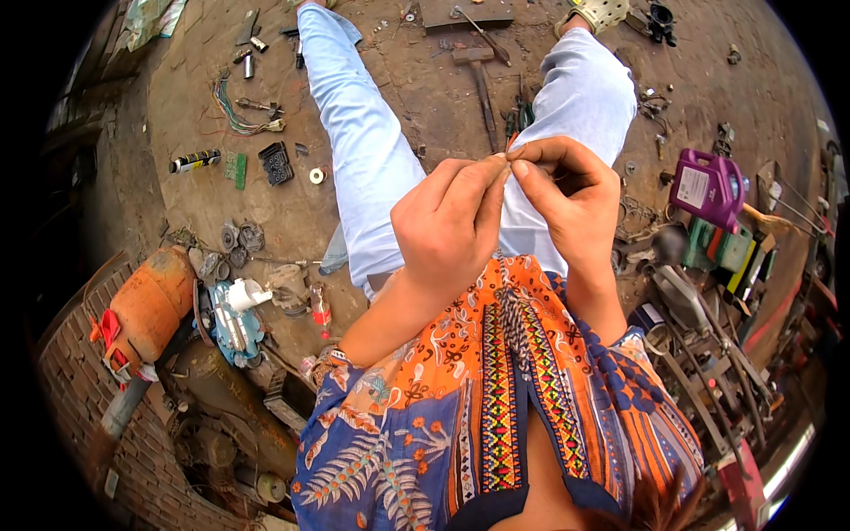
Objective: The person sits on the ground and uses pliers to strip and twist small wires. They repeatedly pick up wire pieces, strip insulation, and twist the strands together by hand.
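My left hand (450, 212) and my right hand (571, 193) meet fingertip to fingertip above my lap, between my outstretched legs. Both are closed in a pinch. Whatever sits between the fingertips is too small or too hidden to name. Just beyond the hands, on the ground, lies a hammer (483, 93) with its handle pointing toward me. Beside it, partly behind my right leg, are tools with green and orange handles (524, 117). Farther off, a screwdriver (482, 37) rests against a flat dark metal plate (452, 12).
On the left lie a wire harness (243, 119), a black connector block (276, 165), a green circuit board (235, 170) and a spray can (195, 160). Nearer stand a rusty orange cylinder (155, 296) and a plastic bottle (320, 311). On the right are a purple jug (708, 189) and piled metal parts.
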Demonstrator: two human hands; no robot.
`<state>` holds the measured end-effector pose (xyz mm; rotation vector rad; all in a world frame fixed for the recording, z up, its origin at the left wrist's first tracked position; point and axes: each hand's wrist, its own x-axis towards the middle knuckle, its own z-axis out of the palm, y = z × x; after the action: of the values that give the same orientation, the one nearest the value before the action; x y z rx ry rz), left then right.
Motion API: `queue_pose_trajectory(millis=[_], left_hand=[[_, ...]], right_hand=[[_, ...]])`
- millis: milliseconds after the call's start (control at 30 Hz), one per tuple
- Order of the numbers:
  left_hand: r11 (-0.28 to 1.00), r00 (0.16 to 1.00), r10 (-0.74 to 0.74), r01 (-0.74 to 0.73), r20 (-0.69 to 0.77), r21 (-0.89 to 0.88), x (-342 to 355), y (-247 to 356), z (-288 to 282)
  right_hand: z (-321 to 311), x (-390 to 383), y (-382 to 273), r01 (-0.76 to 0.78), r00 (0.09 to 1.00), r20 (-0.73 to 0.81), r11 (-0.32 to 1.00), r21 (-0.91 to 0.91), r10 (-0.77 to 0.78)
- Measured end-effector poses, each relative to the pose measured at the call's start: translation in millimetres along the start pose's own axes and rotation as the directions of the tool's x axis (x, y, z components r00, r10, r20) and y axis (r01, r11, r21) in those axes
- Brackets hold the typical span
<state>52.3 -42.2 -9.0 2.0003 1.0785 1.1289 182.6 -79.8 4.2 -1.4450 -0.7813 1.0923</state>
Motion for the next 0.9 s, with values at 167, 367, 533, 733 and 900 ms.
queue_pose_trajectory(millis=[167, 367, 533, 733, 900], left_hand=[[0.998, 0.999, 0.052, -0.051, -0.015, 0.027, -2, -5, 4], [0.992, 0.994, 0.111, -0.110, -0.011, 0.056, 0, -5, 6], [1.000, 1.000, 0.020, -0.020, 0.007, 0.022, 1, -4, 4], [0.741, 0.851, -0.426, 0.523, 0.306, -0.422, 7, 3, -10], [0.500, 0.732, -0.506, 0.680, 0.457, -0.537, 8, 2, -14]], right_hand=[[-3, 3, 4, 0.004, 1.000, 0.026, 0.999, -0.038, -0.003], [-2, 3, 8, -0.004, 1.000, -0.006, 0.999, -0.042, 0.004], [-1, 3, 3, 0.000, 1.000, -0.003, 0.999, -0.041, 0.000], [-6, 4, 4, 0.001, 0.998, 0.059, 1.000, -0.011, 0.000], [-4, 3, -2, -0.045, 0.996, 0.082, 0.998, 0.046, 0.041]])
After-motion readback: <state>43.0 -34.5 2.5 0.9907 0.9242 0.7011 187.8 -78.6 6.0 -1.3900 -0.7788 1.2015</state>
